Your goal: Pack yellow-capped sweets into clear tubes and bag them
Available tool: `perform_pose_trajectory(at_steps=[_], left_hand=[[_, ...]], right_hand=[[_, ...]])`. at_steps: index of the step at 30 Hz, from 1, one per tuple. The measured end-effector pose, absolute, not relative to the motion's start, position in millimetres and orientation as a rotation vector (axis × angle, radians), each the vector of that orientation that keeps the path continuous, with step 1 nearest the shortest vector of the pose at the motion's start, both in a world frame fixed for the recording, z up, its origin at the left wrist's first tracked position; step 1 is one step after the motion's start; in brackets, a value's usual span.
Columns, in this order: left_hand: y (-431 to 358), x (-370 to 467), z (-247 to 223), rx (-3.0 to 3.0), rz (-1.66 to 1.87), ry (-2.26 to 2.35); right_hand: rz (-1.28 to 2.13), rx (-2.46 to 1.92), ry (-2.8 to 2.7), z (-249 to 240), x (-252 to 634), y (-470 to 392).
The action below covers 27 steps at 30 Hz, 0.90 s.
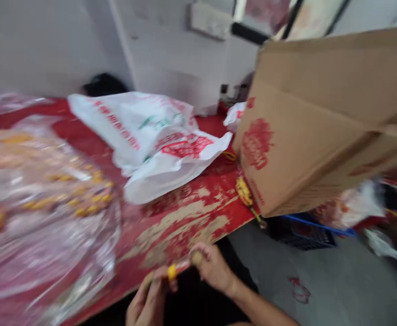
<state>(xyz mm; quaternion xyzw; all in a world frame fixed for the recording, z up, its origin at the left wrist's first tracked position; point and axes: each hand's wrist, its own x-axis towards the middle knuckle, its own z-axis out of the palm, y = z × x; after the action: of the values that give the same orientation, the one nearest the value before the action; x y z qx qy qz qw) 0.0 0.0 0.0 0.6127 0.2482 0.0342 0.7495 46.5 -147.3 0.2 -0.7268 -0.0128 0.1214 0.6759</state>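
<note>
Two hands [185, 280] on small stick [180, 268]

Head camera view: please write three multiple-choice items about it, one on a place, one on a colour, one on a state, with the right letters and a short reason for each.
1. Where is the cardboard box?
A. at the right end of the table
B. on the floor by the wall
C. under the white bags

2. What colour is the print on the white plastic bags?
A. only blue
B. mainly red
C. black

3. How is the small red and yellow item held?
A. it lies alone on the table
B. between both hands
C. by one hand only

Answers:
1 A: the box sits at the right end of the worn red table.
2 B: red lettering covers the bags, with a little green.
3 B: the left hand and the right hand each grip one end, at the near table edge.
</note>
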Motion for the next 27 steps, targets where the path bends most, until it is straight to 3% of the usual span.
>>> perform_pose_trajectory(at_steps=[4, 8, 21, 27], left_hand=[[12, -1, -10, 1.198, 0.037, 0.439], [8, 1, -17, 1.156, 0.035, 0.413], [6, 5, -8, 1.248, 0.057, 0.260], [11, 3, -4, 1.201, 0.054, 0.362]], right_hand=[[0.404, -1.270, 0.203, -6, 55, -149], [0.388, -1.237, 0.224, -10, 57, -153], [0.550, -1.672, -0.162, -2, 52, -146], [0.241, -2.312, -0.601, 23, 88, -158]])
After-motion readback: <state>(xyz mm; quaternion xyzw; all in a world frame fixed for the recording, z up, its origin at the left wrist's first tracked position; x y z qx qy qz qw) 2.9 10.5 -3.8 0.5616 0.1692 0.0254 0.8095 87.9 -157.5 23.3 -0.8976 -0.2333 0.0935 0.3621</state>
